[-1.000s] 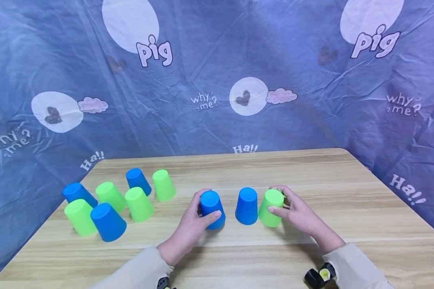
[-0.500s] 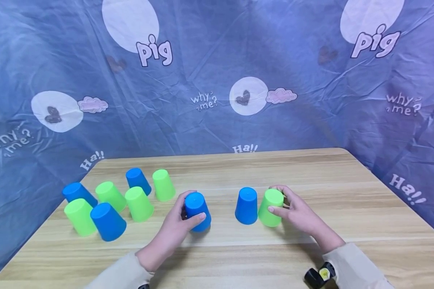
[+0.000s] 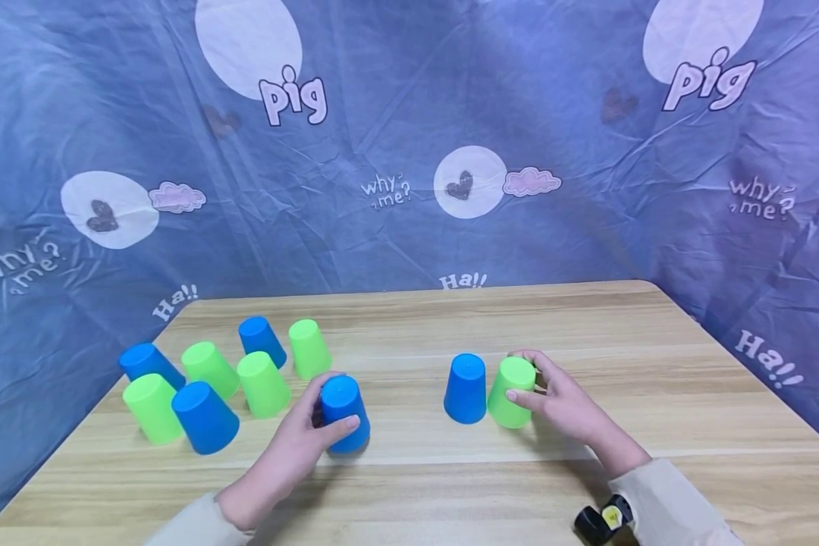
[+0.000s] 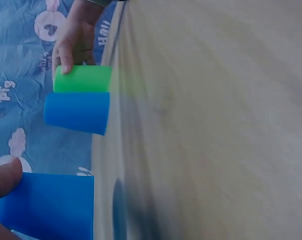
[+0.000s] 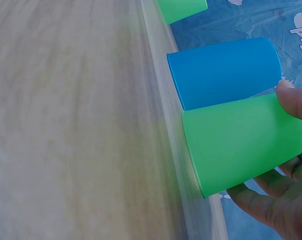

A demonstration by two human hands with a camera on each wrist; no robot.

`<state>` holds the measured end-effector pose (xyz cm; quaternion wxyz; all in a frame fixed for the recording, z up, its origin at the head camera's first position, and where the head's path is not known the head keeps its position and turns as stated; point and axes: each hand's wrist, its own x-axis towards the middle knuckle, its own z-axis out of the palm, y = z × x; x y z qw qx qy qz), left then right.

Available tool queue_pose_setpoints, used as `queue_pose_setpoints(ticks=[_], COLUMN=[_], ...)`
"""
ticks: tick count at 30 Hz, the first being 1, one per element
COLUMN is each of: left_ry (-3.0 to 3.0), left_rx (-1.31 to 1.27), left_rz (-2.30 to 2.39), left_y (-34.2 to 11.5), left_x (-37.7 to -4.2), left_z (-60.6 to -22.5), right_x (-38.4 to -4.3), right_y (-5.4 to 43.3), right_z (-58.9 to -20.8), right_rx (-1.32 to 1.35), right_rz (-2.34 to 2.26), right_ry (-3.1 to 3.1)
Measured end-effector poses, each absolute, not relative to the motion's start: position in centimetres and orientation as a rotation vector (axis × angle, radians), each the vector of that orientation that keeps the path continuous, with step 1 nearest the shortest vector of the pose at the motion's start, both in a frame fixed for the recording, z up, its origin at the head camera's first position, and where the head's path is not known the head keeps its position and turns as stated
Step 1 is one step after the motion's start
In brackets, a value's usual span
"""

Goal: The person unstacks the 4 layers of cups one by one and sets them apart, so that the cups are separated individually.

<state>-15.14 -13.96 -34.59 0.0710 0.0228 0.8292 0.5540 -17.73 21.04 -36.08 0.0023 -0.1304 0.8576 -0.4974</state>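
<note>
My left hand (image 3: 300, 436) grips an upside-down blue cup (image 3: 344, 415), its thumb on the near side and its fingers round the back. In the left wrist view a narrow strip of wood shows beyond that cup's (image 4: 48, 205) rim. My right hand (image 3: 566, 402) holds an upside-down green cup (image 3: 512, 394) between thumb and fingers, and the cup stands on the table. Just left of it a second blue cup (image 3: 465, 390) stands upside down by itself. In the right wrist view the held green cup (image 5: 241, 142) sits right against this blue cup (image 5: 226, 75).
Several more upside-down cups stand at the left of the wooden table (image 3: 409, 500), among them a near blue cup (image 3: 206, 419), a green cup (image 3: 264, 387) and a far green cup (image 3: 309, 350). A patterned blue cloth (image 3: 382, 250) hangs behind the table.
My left hand has carried its blue cup to the left and slightly nearer, away from the other blue cup. The right hand and its green cup have stayed in place.
</note>
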Motion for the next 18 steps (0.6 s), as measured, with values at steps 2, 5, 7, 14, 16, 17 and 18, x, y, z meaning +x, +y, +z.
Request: queue_pose_setpoints(ticks=[2,5,7,14,16,17,18], left_ry=[2.494,2.496,2.504,2.521,2.523,2.523,2.525], left_rx=[0.051,0.019,-0.006,-0.101,-0.126,-0.136,-0.146], left_rz=[1.642,1.618,1.592,1.514,1.51,1.511,1.517], left_y=[-14.6,-15.6,-16.3,-18.7,-19.3,-19.6,-19.8], left_x=[-15.0,-14.7,-14.6,-14.1,-13.9,-13.9,-13.8], left_z=[-34.8,-35.0,-35.1,-35.0,-34.9,-34.9,-34.9], right_x=[-17.7,-17.7,-17.8,-17.8,-17.8,-17.8,-17.8], right_y=[21.1,21.1,21.1,21.1,21.1,21.1,21.1], right_z=[-36.1,-36.1,-36.2,-36.2,-36.2,-36.1,-36.1], right_rx=[-0.407,-0.405,-0.402,-0.405,-0.405,-0.406,-0.406], right_rz=[-1.56,-1.556,-1.555,-1.564,-1.56,-1.556,-1.554], right_ry=[2.69,2.689,2.688,2.69,2.691,2.69,2.689])
